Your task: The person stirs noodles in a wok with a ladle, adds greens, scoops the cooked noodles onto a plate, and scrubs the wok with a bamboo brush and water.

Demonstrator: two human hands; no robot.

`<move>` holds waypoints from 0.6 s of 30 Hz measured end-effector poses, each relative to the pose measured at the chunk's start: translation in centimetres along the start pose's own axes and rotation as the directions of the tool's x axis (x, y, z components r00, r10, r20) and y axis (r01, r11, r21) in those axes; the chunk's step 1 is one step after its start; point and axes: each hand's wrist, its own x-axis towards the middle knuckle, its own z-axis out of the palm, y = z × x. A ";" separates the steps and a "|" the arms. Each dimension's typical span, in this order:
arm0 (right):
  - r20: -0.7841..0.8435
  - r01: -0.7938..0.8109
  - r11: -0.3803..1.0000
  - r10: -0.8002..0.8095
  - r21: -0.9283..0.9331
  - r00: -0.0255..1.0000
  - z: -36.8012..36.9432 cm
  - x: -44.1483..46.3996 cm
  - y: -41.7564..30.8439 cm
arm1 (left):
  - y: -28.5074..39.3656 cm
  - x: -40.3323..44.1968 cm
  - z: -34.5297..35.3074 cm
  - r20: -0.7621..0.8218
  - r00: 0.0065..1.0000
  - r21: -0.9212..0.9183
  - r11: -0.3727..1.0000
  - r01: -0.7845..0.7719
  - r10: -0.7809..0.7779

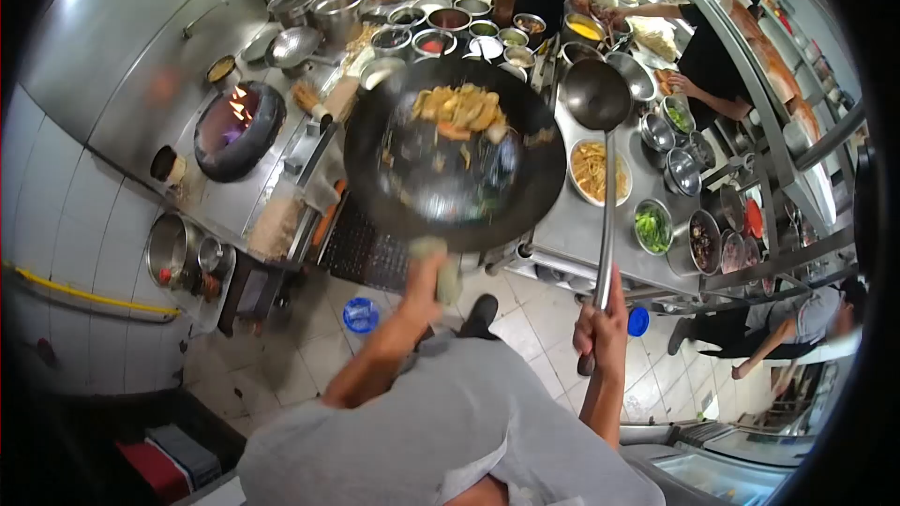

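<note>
My left hand (421, 292) is closed around the handle side of a large black wok (375, 169), with a folded pale cloth (449, 283) at the grip. The wok is raised and blurred by motion. Yellowish sliced food (461, 111) lies toward its far side, and the dark inner surface shines below it. In my right hand (603, 326) is the long handle of a ladle (597, 94). The ladle's dark round bowl hangs over the counter to the right of the wok, beside a plate of noodle-like food (592, 171).
Flames rise from a round burner (239, 131) at left. Several seasoning bowls (448, 19) crowd the back counter. At right stand a bowl of green vegetables (652, 227) and a metal pot (698, 242). Co-workers' hands (682, 84) are at the far right; another person (797, 323) stands behind.
</note>
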 end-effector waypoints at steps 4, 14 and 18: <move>0.054 -0.081 0.958 0.099 -0.276 0.994 2.3 -1.4 -0.2 | -0.2 -4.6 -3.9 0.403 0.761 0.601 0.481 -0.639 0.508; 0.105 -0.207 0.861 0.286 -0.464 0.953 7.2 1.6 2.8 | -6.2 -3.2 -7.5 -0.049 0.907 0.388 0.845 -0.369 0.418; 0.402 -0.690 0.718 0.607 0.092 0.686 7.3 1.2 6.0 | -2.0 -4.8 -6.5 -0.053 0.980 0.211 0.961 -0.176 0.192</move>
